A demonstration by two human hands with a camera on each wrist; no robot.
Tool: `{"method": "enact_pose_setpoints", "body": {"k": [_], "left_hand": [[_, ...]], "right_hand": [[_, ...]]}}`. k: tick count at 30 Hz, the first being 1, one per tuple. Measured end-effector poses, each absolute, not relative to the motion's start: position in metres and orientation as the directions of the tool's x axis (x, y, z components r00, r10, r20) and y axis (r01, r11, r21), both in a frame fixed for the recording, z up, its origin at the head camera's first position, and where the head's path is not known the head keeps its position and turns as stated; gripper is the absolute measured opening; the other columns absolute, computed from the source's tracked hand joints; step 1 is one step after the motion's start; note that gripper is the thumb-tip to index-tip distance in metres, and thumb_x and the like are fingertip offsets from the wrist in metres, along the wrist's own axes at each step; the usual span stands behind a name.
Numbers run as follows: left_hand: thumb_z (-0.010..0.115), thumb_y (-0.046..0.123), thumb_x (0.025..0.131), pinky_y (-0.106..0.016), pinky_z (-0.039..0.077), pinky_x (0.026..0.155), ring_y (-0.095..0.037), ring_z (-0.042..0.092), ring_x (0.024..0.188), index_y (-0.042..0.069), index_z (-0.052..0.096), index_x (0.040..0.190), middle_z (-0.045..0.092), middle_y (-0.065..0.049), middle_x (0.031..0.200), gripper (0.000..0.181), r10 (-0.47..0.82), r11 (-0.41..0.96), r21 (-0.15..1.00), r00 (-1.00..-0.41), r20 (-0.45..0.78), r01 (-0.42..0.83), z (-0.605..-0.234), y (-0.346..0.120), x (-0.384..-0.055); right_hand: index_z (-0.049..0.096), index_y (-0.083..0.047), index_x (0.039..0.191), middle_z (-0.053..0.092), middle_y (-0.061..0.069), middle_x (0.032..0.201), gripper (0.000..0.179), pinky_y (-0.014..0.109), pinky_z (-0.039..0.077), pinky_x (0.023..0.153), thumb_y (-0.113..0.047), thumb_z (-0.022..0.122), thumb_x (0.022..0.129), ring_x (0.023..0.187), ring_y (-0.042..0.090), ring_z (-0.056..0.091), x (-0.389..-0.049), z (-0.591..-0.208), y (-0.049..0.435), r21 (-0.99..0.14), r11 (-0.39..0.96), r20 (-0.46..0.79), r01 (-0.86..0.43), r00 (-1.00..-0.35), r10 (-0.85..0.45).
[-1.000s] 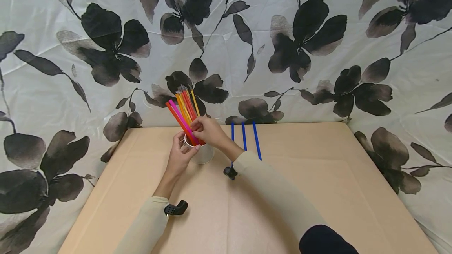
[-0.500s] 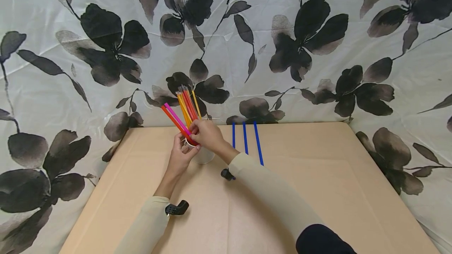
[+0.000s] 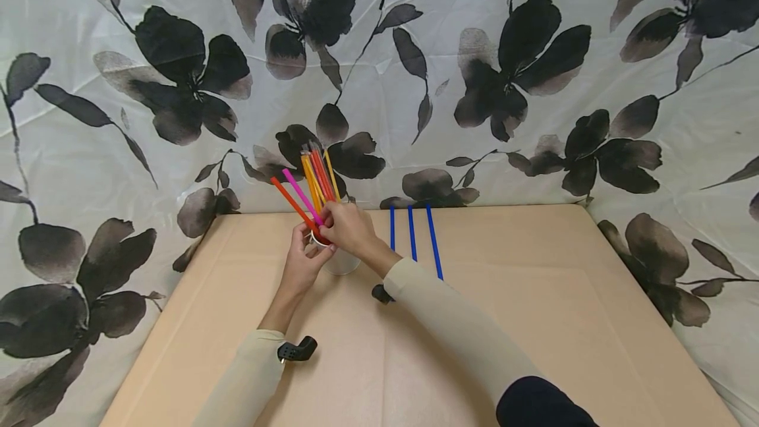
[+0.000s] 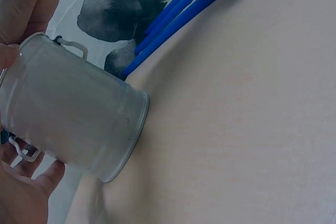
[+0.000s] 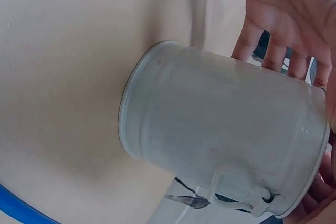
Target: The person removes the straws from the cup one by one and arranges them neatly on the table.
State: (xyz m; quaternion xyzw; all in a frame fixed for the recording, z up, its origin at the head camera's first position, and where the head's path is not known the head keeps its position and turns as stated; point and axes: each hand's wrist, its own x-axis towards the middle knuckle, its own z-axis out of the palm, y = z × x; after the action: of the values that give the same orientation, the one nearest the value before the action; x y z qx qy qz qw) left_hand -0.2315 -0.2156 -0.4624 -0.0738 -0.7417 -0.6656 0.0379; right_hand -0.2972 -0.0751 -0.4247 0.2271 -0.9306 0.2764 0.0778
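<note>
A small white metal bucket (image 3: pixel 344 262) with little side handles stands on the table, full of long thin straw-like sticks. My left hand (image 3: pixel 301 267) holds the bucket at its rim, thumb toward me; in the left wrist view the bucket's wall (image 4: pixel 79 108) fills the left side. Over the bucket's mouth my right hand (image 3: pixel 354 226) pinches the magenta stick (image 3: pixel 304 198) low down. A red stick (image 3: pixel 289 198) leans left beside it. Behind the right hand's fingers rise orange and yellow sticks (image 3: pixel 314 180). The right hand hides much of the bucket's mouth.
Three blue sticks (image 3: pixel 412 232) lie apart, side by side near the table's far edge, right of the bucket, partly behind my right forearm. The light wooden table (image 3: pixel 510 321) ends at a flower-patterned cloth (image 3: pixel 415 150). Each wrist wears a black device (image 3: pixel 298 350).
My right hand has shifted slightly left over the bucket. The red stick's top has tipped left, and the magenta stick now stands apart from it. My left hand has stayed on the bucket.
</note>
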Motion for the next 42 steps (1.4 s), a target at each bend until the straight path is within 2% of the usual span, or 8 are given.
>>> {"method": "enact_pose_setpoints", "body": {"k": [9, 16, 21, 28, 37, 42], "left_hand": [[0.076, 0.012, 0.091, -0.057, 0.033, 0.118, -0.036, 0.038, 0.14, 0.005, 0.032, 0.149, 0.038, -0.015, 0.15, 0.073, 0.047, 0.095, 0.982, -0.987, 0.157, 0.161, -0.471, -0.215, -0.238], [0.078, 0.018, 0.091, -0.056, 0.033, 0.119, -0.033, 0.037, 0.143, 0.012, 0.032, 0.15, 0.036, -0.012, 0.153, 0.074, 0.024, 0.119, 0.98, -0.987, 0.159, 0.161, -0.489, -0.221, -0.246], [0.078, 0.02, 0.09, -0.055, 0.035, 0.118, -0.031, 0.037, 0.143, 0.013, 0.034, 0.149, 0.038, -0.011, 0.152, 0.074, 0.028, 0.132, 0.976, -0.984, 0.173, 0.175, -0.489, -0.224, -0.244], [0.076, 0.015, 0.091, -0.058, 0.031, 0.119, -0.038, 0.034, 0.145, 0.002, 0.031, 0.15, 0.034, -0.019, 0.154, 0.075, 0.077, 0.111, 0.985, -0.989, 0.126, 0.134, -0.457, -0.222, -0.225], [0.076, 0.015, 0.091, -0.057, 0.032, 0.119, -0.038, 0.036, 0.143, 0.001, 0.03, 0.149, 0.035, -0.021, 0.152, 0.075, 0.08, 0.11, 0.983, -0.987, 0.138, 0.146, -0.458, -0.223, -0.22], [0.077, 0.015, 0.092, -0.056, 0.032, 0.119, -0.037, 0.035, 0.144, 0.005, 0.03, 0.151, 0.034, -0.019, 0.154, 0.076, 0.071, 0.108, 0.982, -0.986, 0.15, 0.157, -0.477, -0.227, -0.228]], "right_hand": [[0.068, -0.009, 0.111, 0.069, 0.0, 0.094, 0.02, 0.015, 0.055, 0.07, -0.017, 0.073, 0.094, 0.08, 0.009, 0.063, -0.302, -0.42, -0.061, -0.707, 0.536, 0.277, -0.462, -0.878, -0.391], [0.064, -0.007, 0.117, 0.068, 0.004, 0.103, 0.023, 0.018, 0.058, 0.079, -0.015, 0.071, 0.096, 0.088, 0.013, 0.066, -0.301, -0.415, -0.054, -0.811, 0.381, 0.321, -0.443, -0.883, -0.342], [0.064, -0.006, 0.12, 0.068, 0.005, 0.102, 0.025, 0.02, 0.058, 0.081, -0.014, 0.069, 0.097, 0.089, 0.014, 0.067, -0.299, -0.411, -0.053, -0.82, 0.329, 0.369, -0.468, -0.873, -0.32], [0.063, -0.006, 0.124, 0.067, 0.005, 0.104, 0.027, 0.02, 0.059, 0.082, -0.014, 0.068, 0.098, 0.091, 0.014, 0.066, -0.295, -0.406, -0.052, -0.823, 0.313, 0.392, -0.473, -0.873, -0.289], [0.063, -0.007, 0.125, 0.066, 0.006, 0.104, 0.03, 0.022, 0.059, 0.083, -0.016, 0.07, 0.097, 0.092, 0.015, 0.065, -0.288, -0.398, -0.048, -0.843, 0.224, 0.433, -0.49, -0.863, -0.259], [0.063, -0.008, 0.126, 0.065, 0.006, 0.104, 0.031, 0.025, 0.06, 0.084, -0.016, 0.071, 0.096, 0.092, 0.016, 0.065, -0.283, -0.392, -0.044, -0.852, 0.191, 0.44, -0.488, -0.863, -0.246]]}}
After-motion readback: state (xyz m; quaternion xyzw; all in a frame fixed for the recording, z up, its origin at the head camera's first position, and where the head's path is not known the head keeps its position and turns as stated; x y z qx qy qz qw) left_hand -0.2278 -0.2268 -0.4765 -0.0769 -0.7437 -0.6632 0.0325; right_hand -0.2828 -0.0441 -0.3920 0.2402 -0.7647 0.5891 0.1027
